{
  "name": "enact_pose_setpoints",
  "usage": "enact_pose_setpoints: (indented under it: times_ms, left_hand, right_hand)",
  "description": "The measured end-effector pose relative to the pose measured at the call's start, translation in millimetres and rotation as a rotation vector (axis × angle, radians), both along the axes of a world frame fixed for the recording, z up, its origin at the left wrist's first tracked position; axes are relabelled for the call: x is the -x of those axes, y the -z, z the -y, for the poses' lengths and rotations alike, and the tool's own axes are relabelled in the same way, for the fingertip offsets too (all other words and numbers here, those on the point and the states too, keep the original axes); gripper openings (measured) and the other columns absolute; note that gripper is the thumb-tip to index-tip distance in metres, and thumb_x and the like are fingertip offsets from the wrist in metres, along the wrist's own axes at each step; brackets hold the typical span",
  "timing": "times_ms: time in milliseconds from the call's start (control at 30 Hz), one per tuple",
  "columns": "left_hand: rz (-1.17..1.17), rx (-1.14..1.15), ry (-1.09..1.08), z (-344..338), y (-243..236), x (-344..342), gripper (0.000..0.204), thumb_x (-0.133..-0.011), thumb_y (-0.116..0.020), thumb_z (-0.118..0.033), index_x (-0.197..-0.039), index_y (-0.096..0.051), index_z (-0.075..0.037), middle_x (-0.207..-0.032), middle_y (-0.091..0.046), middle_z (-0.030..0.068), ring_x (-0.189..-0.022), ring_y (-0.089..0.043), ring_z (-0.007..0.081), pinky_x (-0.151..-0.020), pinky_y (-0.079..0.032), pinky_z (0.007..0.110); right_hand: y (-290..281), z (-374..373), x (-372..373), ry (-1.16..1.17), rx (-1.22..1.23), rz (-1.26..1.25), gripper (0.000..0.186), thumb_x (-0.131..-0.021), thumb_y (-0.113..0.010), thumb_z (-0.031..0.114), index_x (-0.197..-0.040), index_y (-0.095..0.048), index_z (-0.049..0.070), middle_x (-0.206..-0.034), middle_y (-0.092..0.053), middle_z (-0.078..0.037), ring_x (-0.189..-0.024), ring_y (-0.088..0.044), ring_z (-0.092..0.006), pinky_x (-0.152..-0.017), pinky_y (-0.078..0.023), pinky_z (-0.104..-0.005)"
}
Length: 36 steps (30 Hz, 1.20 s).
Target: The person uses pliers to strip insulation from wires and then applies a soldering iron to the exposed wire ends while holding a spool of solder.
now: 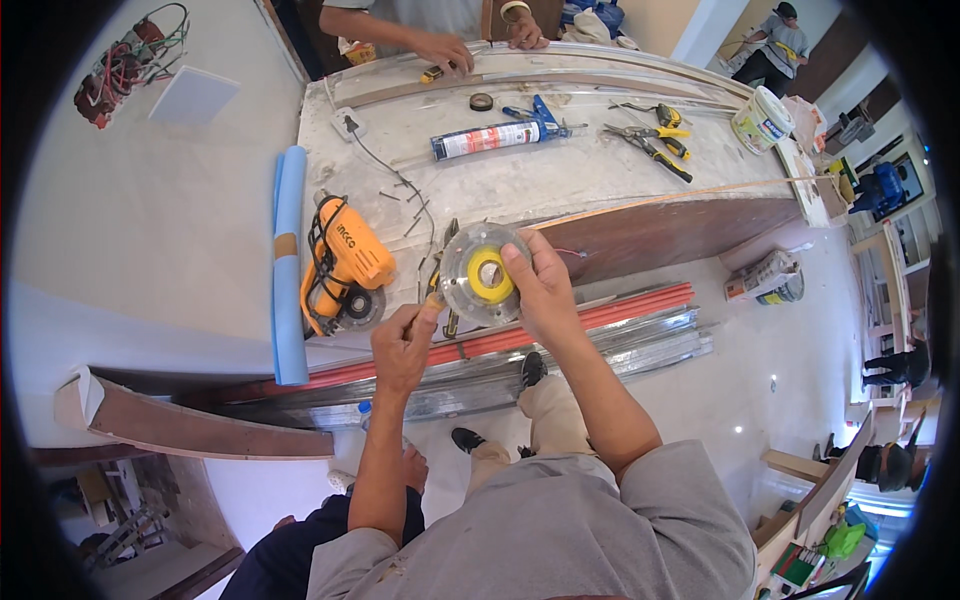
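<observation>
My right hand (545, 290) grips a clear plastic reel (460, 300) with a yellow ring round its centre hole, thumb across its face. At the reel's left rim, my left hand (400, 350) is closed in a pinch on a small tan piece (433, 301); its kind is hard to tell. Both hands are raised before the near edge of the worn bench (400, 170). Left of them lies an orange corded power tool (350, 255). Partly hidden behind the reel are narrow dark and yellow tools (451, 322).
A caulking gun (490, 138), black tape roll (481, 102), pliers (650, 150), tape measure (668, 116) and white bucket (763, 120) rest on the bench. Across it are a co-worker's hands (445, 50). Red pipes (600, 318) and metal channels (620, 350) lie below. A blue roll (289, 260) stands left.
</observation>
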<state>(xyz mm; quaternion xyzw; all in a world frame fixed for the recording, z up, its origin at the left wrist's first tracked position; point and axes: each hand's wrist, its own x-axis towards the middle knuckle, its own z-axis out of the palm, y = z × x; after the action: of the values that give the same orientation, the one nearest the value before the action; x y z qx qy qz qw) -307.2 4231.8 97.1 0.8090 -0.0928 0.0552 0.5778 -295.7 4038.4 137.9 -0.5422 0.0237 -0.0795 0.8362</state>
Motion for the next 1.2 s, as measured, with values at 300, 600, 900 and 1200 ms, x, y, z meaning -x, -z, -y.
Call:
enact_pose_setpoints:
  times_ms: [300, 600, 900, 1200]
  left_hand:
    - [0.028, 0.0, -0.05, 0, -4, 2, 0.024, -0.086, -0.069, -0.021, -0.086, -0.066, 0.002, -0.06, -0.052, 0.001, -0.055, -0.042, 0.0067, -0.049, -0.035, 0.025]
    - [0.095, -0.025, -0.079, -1, -1, 4, 0.02, -0.085, -0.07, -0.017, -0.084, -0.065, 0.002, -0.063, -0.044, -0.0047, -0.059, -0.037, 0.0046, -0.051, -0.031, 0.023]
    - [0.141, 0.006, -0.087, 2, 0, 3, 0.021, -0.08, -0.074, -0.015, -0.084, -0.065, 0.003, -0.059, -0.049, 0.0005, -0.054, -0.04, 0.0073, -0.049, -0.034, 0.024]
    - [0.057, 0.035, -0.031, -1, 0, 4, 0.025, -0.089, -0.065, -0.021, -0.081, -0.064, 0.003, -0.06, -0.048, -0.0015, -0.056, -0.041, 0.0058, -0.051, -0.033, 0.024]
  right_hand:
    - [0, 0, 1, -0.006, 0.094, 0.064, 0.022, -0.097, -0.053, 0.02, -0.107, -0.055, 0.001, -0.094, -0.06, -0.002, -0.088, -0.052, -0.0059, -0.079, -0.044, -0.0228]
    - [-3, 2, 1, 0.024, 0.07, 0.039, 0.022, -0.096, -0.053, 0.021, -0.105, -0.056, 0.001, -0.094, -0.06, -0.003, -0.088, -0.052, -0.006, -0.078, -0.044, -0.0225]
    - [-1, -2, 6, -0.014, 0.103, 0.077, 0.022, -0.096, -0.053, 0.02, -0.106, -0.055, 0.0, -0.093, -0.061, -0.002, -0.087, -0.052, -0.0057, -0.078, -0.044, -0.0223]
    - [-1, 0, 7, -0.012, 0.122, 0.07, 0.023, -0.097, -0.053, 0.021, -0.107, -0.054, 0.0, -0.093, -0.059, -0.002, -0.087, -0.051, -0.0053, -0.077, -0.044, -0.0215]
